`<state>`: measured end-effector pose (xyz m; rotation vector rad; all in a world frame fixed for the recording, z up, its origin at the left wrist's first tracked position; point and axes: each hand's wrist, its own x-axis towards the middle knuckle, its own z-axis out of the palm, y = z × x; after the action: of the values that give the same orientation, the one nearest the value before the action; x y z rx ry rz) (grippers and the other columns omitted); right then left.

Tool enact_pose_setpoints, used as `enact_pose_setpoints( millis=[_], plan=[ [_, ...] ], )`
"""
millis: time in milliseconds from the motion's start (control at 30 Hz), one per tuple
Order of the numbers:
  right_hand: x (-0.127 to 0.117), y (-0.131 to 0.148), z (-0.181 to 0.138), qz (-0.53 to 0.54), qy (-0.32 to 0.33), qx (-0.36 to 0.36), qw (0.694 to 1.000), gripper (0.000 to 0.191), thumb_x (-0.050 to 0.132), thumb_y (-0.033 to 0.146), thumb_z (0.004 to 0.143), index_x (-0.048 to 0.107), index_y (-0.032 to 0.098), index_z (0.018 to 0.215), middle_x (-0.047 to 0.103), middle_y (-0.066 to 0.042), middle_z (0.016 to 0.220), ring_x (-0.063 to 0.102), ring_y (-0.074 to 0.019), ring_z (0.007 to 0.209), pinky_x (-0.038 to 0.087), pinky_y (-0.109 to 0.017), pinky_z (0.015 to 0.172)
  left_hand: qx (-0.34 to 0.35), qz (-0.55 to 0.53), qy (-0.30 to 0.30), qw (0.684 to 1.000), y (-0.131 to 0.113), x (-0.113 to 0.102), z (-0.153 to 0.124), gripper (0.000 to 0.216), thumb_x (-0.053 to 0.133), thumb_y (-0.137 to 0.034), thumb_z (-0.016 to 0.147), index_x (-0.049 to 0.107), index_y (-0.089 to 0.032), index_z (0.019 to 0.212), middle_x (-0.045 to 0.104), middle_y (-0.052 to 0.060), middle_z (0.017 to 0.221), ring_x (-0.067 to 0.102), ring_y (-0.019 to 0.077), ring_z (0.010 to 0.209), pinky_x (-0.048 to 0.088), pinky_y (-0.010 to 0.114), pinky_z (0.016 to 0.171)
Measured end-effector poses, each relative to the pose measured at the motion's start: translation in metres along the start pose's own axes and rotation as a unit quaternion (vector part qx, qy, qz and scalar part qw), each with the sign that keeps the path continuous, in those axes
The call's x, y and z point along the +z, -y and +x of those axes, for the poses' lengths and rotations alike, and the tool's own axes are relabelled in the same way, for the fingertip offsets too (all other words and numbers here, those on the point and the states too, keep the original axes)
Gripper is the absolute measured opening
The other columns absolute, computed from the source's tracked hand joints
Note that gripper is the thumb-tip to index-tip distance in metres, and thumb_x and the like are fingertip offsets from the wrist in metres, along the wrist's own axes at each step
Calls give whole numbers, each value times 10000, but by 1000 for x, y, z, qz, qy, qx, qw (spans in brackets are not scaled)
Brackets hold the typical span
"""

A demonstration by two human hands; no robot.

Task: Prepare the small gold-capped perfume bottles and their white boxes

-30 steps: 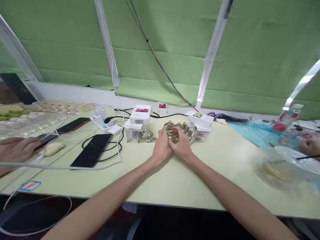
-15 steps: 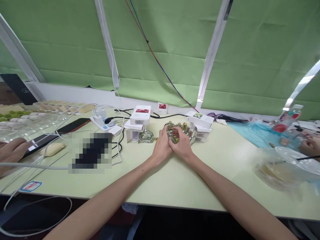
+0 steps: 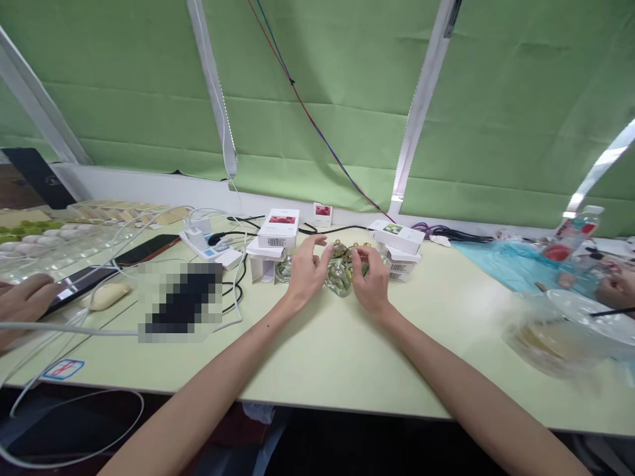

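A clear glass perfume bottle (image 3: 338, 279) stands on the table between my two hands. My left hand (image 3: 308, 272) is just left of it, thumb and fingers apart, with nothing in it. On the other side my right hand (image 3: 372, 281) is loosely curved, its thumb close to the bottle; whether it touches the glass I cannot tell. More gold-capped bottles (image 3: 338, 246) cluster behind, partly covered by my hands. Another glass bottle (image 3: 283, 270) shows behind my left hand, beside a stack of white boxes (image 3: 278, 229). A second stack of white boxes (image 3: 397, 237) rises behind my right hand.
Charging cables, a power strip (image 3: 201, 246) and phones (image 3: 82, 284) lie to the left, with another person's hand (image 3: 27, 301) on one phone. At right are a blue sheet (image 3: 489, 264), a clear plastic tub (image 3: 546, 340) and another person's hand (image 3: 618, 291).
My hands were together around the glass bottle; now they have moved apart to either side, my left hand opening leftward. The bottle stands in plain view on the table.
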<state>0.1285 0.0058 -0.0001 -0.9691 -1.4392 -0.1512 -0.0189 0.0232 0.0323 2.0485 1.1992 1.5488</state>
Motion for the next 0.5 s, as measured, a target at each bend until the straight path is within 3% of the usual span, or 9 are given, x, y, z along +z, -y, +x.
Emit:
enact_pose_setpoints(
  millis=[133, 267, 333, 500],
  plan=[
    [0, -7, 2, -8, -4, -11, 1000, 233, 440, 343, 1013, 557, 212, 861, 646, -56, 830, 601, -170, 763, 511, -316, 700, 19, -5, -45, 999, 1, -1, 2, 167, 496, -307, 957, 612, -190, 979, 694, 63, 1009, 646, 142, 805, 532, 241, 659],
    [-2, -10, 3, -21, -11, -14, 1000, 255, 438, 341, 1020, 522, 218, 814, 625, -37, 809, 572, -155, 730, 483, -299, 685, 11, 25, -22, 999, 5, 2, 0, 144, 520, -315, 938, 600, -201, 976, 698, 22, 942, 532, 87, 542, 487, 254, 590],
    [-3, -10, 5, -32, -18, -16, 999, 274, 445, 330, 1019, 495, 220, 774, 595, -16, 765, 540, -144, 691, 456, -289, 670, 12, 51, -8, 999, 6, 4, -2, 142, 559, -318, 911, 593, -205, 990, 700, 13, 947, 486, 81, 504, 479, 271, 602],
    [-6, -7, 8, -51, -31, -10, 998, 365, 443, 349, 1019, 404, 232, 675, 519, 17, 666, 491, -140, 653, 410, -288, 671, 22, 95, 29, 995, 6, 12, -13, 258, 643, -313, 825, 581, -212, 1055, 671, 54, 1116, 639, 173, 823, 521, 315, 765]
  ],
)
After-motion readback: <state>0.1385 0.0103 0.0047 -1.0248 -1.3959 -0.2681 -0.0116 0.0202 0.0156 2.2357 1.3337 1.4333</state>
